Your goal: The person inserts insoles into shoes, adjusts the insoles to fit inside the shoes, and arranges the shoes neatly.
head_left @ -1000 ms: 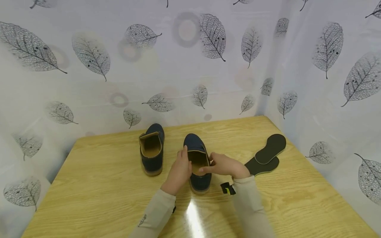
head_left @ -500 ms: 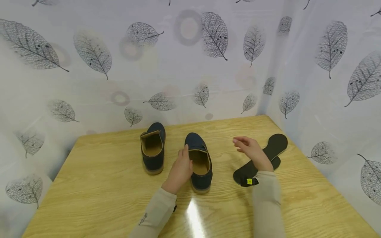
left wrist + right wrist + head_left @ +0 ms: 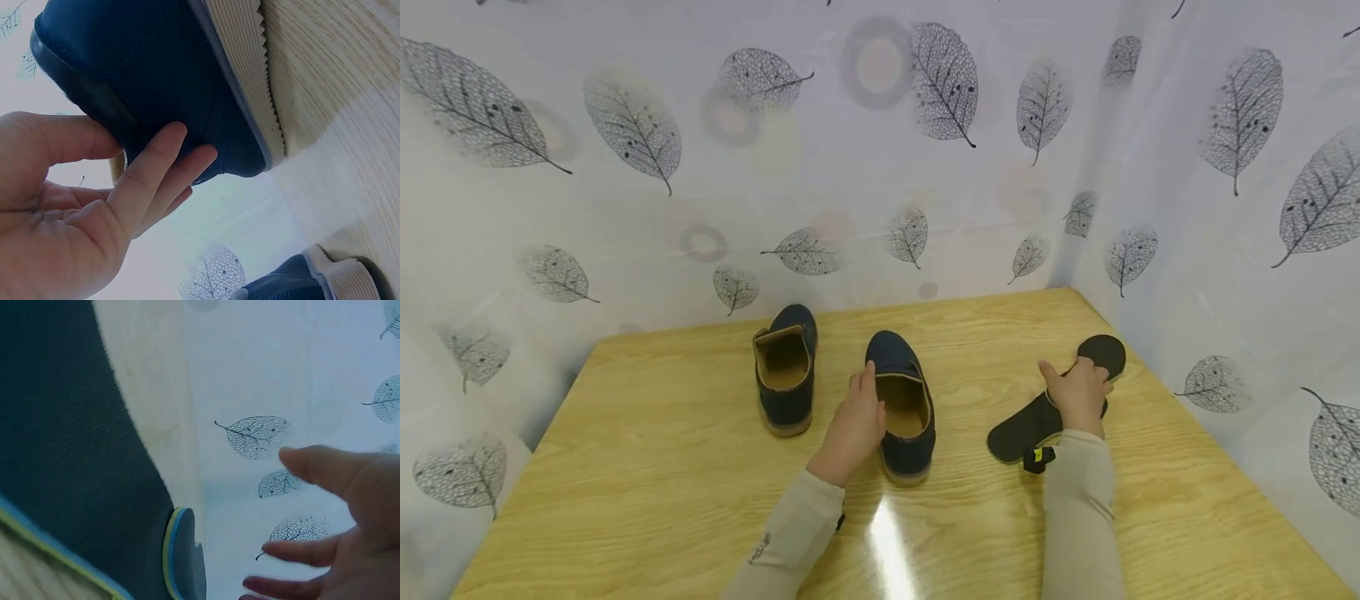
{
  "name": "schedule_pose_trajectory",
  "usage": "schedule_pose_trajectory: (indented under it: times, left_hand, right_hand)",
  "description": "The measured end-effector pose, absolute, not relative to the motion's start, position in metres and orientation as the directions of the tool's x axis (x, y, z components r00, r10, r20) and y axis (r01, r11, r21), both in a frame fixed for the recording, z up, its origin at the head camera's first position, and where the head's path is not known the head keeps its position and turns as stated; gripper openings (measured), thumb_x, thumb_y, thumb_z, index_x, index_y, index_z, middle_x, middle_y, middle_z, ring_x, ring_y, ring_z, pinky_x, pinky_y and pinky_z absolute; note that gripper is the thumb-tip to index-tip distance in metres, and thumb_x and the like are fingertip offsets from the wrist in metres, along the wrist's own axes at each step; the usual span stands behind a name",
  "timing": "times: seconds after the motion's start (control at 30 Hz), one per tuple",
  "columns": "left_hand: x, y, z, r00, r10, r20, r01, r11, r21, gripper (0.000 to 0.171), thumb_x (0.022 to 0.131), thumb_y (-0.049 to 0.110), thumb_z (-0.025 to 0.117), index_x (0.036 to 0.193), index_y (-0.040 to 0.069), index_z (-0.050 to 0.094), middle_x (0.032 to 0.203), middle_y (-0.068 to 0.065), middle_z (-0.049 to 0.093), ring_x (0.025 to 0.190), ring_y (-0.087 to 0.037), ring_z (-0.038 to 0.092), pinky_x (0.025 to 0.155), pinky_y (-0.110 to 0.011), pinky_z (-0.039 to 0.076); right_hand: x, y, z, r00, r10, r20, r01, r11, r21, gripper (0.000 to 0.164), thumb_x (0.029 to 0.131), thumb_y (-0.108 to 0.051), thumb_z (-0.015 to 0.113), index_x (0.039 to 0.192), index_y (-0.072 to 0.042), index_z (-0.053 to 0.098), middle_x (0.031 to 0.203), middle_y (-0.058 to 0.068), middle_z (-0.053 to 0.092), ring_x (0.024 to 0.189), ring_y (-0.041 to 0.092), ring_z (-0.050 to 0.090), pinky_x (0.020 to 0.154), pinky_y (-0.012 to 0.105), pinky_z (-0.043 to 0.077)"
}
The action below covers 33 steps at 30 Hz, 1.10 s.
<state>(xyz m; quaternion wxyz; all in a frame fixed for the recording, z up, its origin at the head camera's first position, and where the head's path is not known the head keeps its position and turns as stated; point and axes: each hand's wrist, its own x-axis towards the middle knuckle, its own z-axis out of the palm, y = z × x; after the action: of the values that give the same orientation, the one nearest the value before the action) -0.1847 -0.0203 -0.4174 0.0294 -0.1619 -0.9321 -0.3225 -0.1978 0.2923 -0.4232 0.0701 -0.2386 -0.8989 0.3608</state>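
Observation:
My left hand holds the side of a dark blue shoe standing on the table, its toe pointing away. In the left wrist view the fingers lie on the shoe's outer side while the thumb goes over the collar. A tan lining shows inside the shoe. Off to the right, my right hand hovers over two black insoles that lie crossed, an upper insole and a lower insole. Its thumb and fingers are spread with nothing between them. In the right wrist view, a near insole shows a blue and yellow edge.
The matching blue shoe stands left of the held one, toe towards the back. Behind and to the right of the wooden table hangs a white leaf-print curtain.
My right hand has left the shoe's opening and moved right, over the insoles. My left hand has stayed on the shoe.

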Motion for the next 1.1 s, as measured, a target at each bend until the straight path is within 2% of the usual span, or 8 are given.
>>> schedule_pose_trajectory:
  times: [0.1,0.23,0.47,0.8,0.93,1.1]
  left_hand:
    - [-0.185,-0.020,-0.416,-0.947,0.282,0.155,0.318,0.739,0.595,0.060,0.096,0.002,0.056,0.148,-0.016,0.030,0.132,-0.034,0.045,0.086,-0.037,0.063,0.070,-0.040,0.054]
    - [-0.186,-0.019,-0.416,-0.948,0.280,0.149,0.312,0.738,0.598,0.061,0.096,0.002,0.056,0.148,-0.015,0.030,0.133,-0.034,0.045,0.087,-0.038,0.063,0.071,-0.041,0.054]
    - [-0.187,-0.019,-0.416,-0.944,0.287,0.160,0.325,0.739,0.591,0.060,0.096,0.002,0.055,0.148,-0.015,0.030,0.133,-0.033,0.045,0.091,-0.038,0.063,0.072,-0.041,0.054]
    - [-0.187,-0.019,-0.415,-0.947,0.283,0.153,0.317,0.739,0.594,0.061,0.096,0.003,0.055,0.149,-0.013,0.029,0.134,-0.033,0.045,0.089,-0.038,0.064,0.071,-0.041,0.054]
    - [-0.186,-0.020,-0.416,-0.948,0.282,0.146,0.312,0.739,0.597,0.062,0.096,0.003,0.056,0.149,-0.013,0.029,0.134,-0.033,0.045,0.086,-0.037,0.064,0.070,-0.040,0.054]
    - [-0.185,-0.021,-0.416,-0.951,0.281,0.129,0.300,0.735,0.608,0.062,0.096,0.003,0.056,0.150,-0.013,0.029,0.135,-0.032,0.044,0.085,-0.035,0.064,0.069,-0.039,0.054]
  right_hand:
    - [-0.197,0.292,-0.425,-0.845,0.529,-0.077,0.459,0.645,-0.611,0.087,0.096,-0.038,0.055,0.140,0.029,0.022,0.133,0.053,0.018,0.120,0.066,0.023,0.095,0.068,0.031]
    - [-0.196,0.291,-0.428,-0.823,0.552,-0.134,0.522,0.641,-0.563,0.093,0.095,-0.039,0.057,0.140,0.031,0.015,0.132,0.056,0.015,0.120,0.068,0.023,0.097,0.067,0.032]
    - [-0.199,0.294,-0.436,-0.840,0.512,-0.182,0.514,0.640,-0.571,0.082,0.096,-0.035,0.057,0.151,0.014,0.023,0.139,0.055,0.006,0.125,0.073,0.010,0.101,0.071,0.023]
    - [-0.203,0.295,-0.437,-0.890,0.371,-0.264,0.454,0.773,-0.444,0.077,0.098,-0.039,0.051,0.155,0.005,0.022,0.138,0.056,-0.001,0.122,0.073,0.009,0.098,0.072,0.022]
    - [-0.203,0.294,-0.438,-0.892,0.371,-0.258,0.451,0.765,-0.459,0.070,0.099,-0.036,0.051,0.149,0.008,0.031,0.138,0.055,0.003,0.123,0.073,0.007,0.099,0.072,0.020]
    - [-0.200,0.291,-0.437,-0.882,0.404,-0.242,0.470,0.713,-0.521,0.054,0.099,-0.029,0.051,0.132,0.013,0.040,0.134,0.053,0.012,0.121,0.072,0.011,0.097,0.072,0.022]
